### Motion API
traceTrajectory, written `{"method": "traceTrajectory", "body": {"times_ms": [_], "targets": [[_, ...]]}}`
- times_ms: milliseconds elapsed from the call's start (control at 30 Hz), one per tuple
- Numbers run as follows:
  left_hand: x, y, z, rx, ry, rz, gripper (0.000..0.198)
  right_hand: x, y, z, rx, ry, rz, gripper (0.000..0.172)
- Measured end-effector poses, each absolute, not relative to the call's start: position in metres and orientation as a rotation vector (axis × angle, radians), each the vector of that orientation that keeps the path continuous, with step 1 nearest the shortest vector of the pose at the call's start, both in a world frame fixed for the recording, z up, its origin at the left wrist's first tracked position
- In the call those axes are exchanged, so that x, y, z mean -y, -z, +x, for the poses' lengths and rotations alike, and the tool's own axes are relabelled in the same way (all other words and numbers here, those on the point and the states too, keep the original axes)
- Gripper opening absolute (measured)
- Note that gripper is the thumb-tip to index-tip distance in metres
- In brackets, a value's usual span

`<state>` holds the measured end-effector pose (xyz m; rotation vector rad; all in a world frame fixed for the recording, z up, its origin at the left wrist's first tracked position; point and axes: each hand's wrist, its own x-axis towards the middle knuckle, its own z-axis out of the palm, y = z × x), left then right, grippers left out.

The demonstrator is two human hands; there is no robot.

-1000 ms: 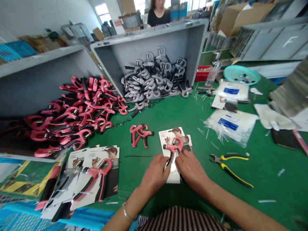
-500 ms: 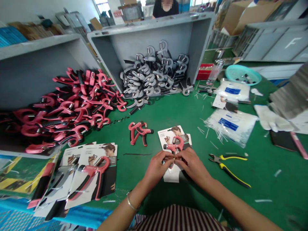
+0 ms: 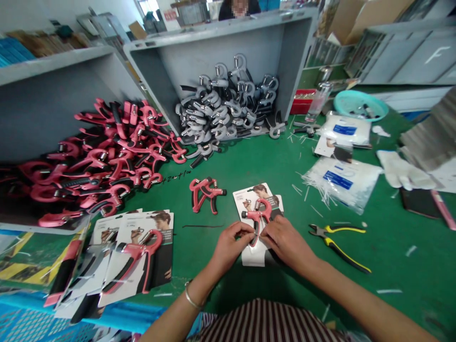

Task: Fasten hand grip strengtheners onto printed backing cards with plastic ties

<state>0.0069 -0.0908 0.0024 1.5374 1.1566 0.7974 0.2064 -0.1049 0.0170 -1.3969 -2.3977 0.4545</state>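
A red and black hand grip strengthener (image 3: 264,207) lies on a printed backing card (image 3: 253,259) in front of me. My left hand (image 3: 233,242) is closed in a pinch beside one handle of it; what its fingertips hold is too small to tell. From the other side my right hand (image 3: 283,240) pinches a thin pale strip, apparently a cable tie, at the middle of the strengthener. Another red strengthener (image 3: 206,194) rests on the table further left. Pliers with yellow and black handles (image 3: 340,244) lie open to the right of my right hand.
Grey crates hold red strengtheners (image 3: 117,156) at left and grey ones (image 3: 221,109) at the back. Carded strengtheners (image 3: 137,256) overlap at front left. White cable ties (image 3: 326,190) spill from a bag (image 3: 356,190) at right. A turquoise dish (image 3: 381,109) and gloves (image 3: 399,171) lie beyond. A person (image 3: 238,9) is behind the crate.
My fingertips, close together before, have drawn slightly apart, showing more of the strengthener's handle between them. The view has shifted slightly; the other things stay in place.
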Motion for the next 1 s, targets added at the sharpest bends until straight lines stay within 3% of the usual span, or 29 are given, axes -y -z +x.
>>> {"method": "traceTrajectory", "body": {"times_ms": [233, 567, 767, 900, 1000], "targets": [[0.089, -0.008, 0.005, -1.090, -0.736, 1.763, 0.009, 0.102, -0.019, 0.203, 2.402, -0.467, -1.322, 0.024], [0.092, -0.036, 0.009, -1.114, -0.335, 2.634, 0.023, 0.106, -0.024, 0.198, 2.263, -0.617, -1.386, 0.012], [0.098, -0.044, 0.012, -1.169, -0.592, 2.384, 0.023, 0.110, -0.017, 0.203, 2.254, -0.555, -1.340, 0.017], [0.108, -0.026, 0.013, -1.189, -0.725, 2.213, 0.011, 0.114, -0.006, 0.207, 2.069, -0.621, -1.341, 0.010], [0.114, 0.000, 0.015, -1.307, -0.809, 2.256, 0.037, 0.115, 0.000, 0.205, 1.925, -0.678, -1.286, 0.007]]}}
